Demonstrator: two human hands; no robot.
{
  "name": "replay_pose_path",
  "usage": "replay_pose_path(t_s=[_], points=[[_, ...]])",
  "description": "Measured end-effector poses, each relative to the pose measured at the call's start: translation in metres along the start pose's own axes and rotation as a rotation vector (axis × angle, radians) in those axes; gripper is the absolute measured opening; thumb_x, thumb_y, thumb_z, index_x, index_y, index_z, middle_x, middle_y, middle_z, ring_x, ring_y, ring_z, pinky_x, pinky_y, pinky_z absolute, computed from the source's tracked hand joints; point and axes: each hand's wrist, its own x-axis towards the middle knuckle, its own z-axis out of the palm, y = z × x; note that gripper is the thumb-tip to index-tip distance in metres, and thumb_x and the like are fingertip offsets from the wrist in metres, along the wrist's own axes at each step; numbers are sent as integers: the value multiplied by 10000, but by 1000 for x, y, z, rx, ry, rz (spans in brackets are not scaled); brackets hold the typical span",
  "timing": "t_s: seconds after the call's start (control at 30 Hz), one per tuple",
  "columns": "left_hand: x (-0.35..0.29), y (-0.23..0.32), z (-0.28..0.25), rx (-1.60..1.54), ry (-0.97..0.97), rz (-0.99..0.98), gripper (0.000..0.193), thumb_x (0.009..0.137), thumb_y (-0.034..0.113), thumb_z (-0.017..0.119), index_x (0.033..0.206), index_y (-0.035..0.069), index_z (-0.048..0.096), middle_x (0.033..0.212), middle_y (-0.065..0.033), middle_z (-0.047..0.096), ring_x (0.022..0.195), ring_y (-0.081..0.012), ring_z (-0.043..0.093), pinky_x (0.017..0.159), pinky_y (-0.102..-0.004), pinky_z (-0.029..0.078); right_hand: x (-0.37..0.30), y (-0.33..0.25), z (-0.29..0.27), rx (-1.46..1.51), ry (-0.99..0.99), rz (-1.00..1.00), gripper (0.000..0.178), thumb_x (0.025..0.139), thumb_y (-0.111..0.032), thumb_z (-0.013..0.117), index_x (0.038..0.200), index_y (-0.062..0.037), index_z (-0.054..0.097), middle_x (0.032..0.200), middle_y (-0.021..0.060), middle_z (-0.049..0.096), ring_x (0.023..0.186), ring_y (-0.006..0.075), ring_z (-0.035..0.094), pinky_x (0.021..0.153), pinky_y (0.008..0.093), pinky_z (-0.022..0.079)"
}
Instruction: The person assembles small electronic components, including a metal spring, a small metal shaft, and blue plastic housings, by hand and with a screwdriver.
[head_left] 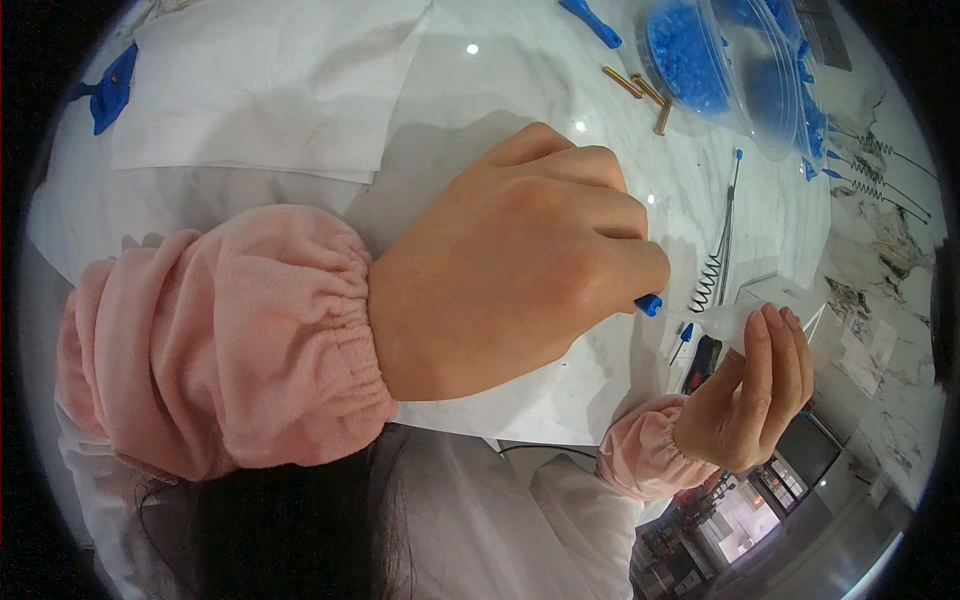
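Observation:
My left hand (530,240) is closed, knuckles up, in the middle of the view. Between its fingers sits a small blue piece (649,305); only one end pokes out by the thumb side, and the rest is hidden. At the lower right, my right hand (755,395) pinches a translucent whitish bottle (728,321). The bottle's thin nozzle points left at the blue piece; whether the two touch I cannot tell. Pink fuzzy cuffs cover both forearms. Next to the bottle lie a long thin wire tool with a black coil (705,282) and a short blue-tipped pin (686,334).
A clear plastic tub (690,60) full of blue bits stands at the far right, its lid leaning beside it. Several brass-coloured pins (650,90) and a blue strip (592,22) lie nearby. Coiled wires (875,170) are farther right. White paper (260,90) covers the far left, beside a blue scrap (114,92).

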Motion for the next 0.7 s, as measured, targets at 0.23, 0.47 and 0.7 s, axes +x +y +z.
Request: replay_pose_path(t_s=[0.23,0.47,0.7], points=[[-1,1,-2,-3,-7,4,215,618,116,775,806,117,672,816,24,631,820,-175,582,738,-325,426,2,-4,0,-23,19,27,176,778,24,685,951,-2,703,942,134,679,928,289,638,820,383,562],[-1,0,-1,-3,17,20,209,621,117,774,804,117,673,819,24,633,819,-174,582,736,-323,425,2,-6,2,-23,47,71,179,755,16,701,933,-7,709,925,133,681,926,283,639,819,383,566],[-1,0,0,-32,29,10,202,626,103,773,802,107,673,814,19,637,821,-176,587,735,-326,427,4,-8,2,-6,19,63,236,705,27,714,938,-7,710,927,134,681,921,285,642,819,384,561]])
